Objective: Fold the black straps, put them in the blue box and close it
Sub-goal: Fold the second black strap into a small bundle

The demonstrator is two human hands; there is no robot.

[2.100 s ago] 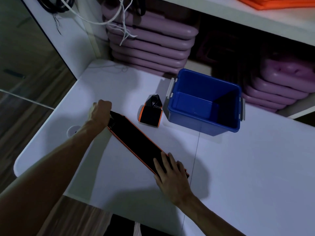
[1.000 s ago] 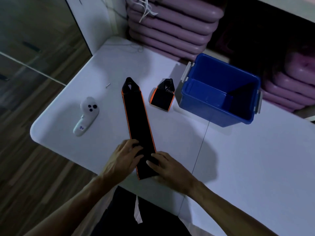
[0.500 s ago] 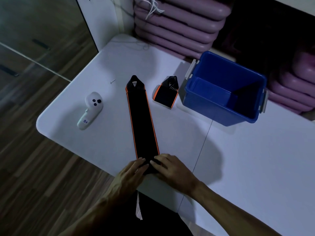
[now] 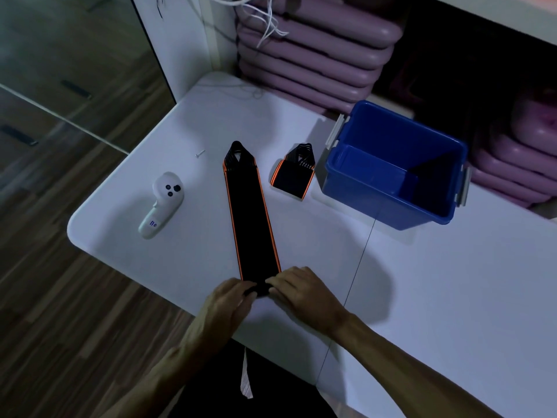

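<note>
A long black strap [image 4: 251, 215] with orange edges lies flat on the white table [image 4: 437, 297], its pointed end away from me. My left hand [image 4: 224, 303] and my right hand [image 4: 303, 292] pinch its near end from either side, where the fabric is turned over into a small fold. A second black strap [image 4: 293, 174], folded into a short bundle, lies just left of the blue box [image 4: 391, 167]. The box stands open, with nothing visible inside and no lid in view.
A white hand controller [image 4: 161, 205] lies on the table's left part, with a small screw [image 4: 199, 153] beyond it. Stacked purple cases [image 4: 313, 52] fill the shelf behind the box. The table's near edge runs just under my wrists, above wooden floor [image 4: 60, 312].
The strap has been turned from a diagonal lie to point away from me. My left hand left its far end and joined my right at the near end, which is now curled over.
</note>
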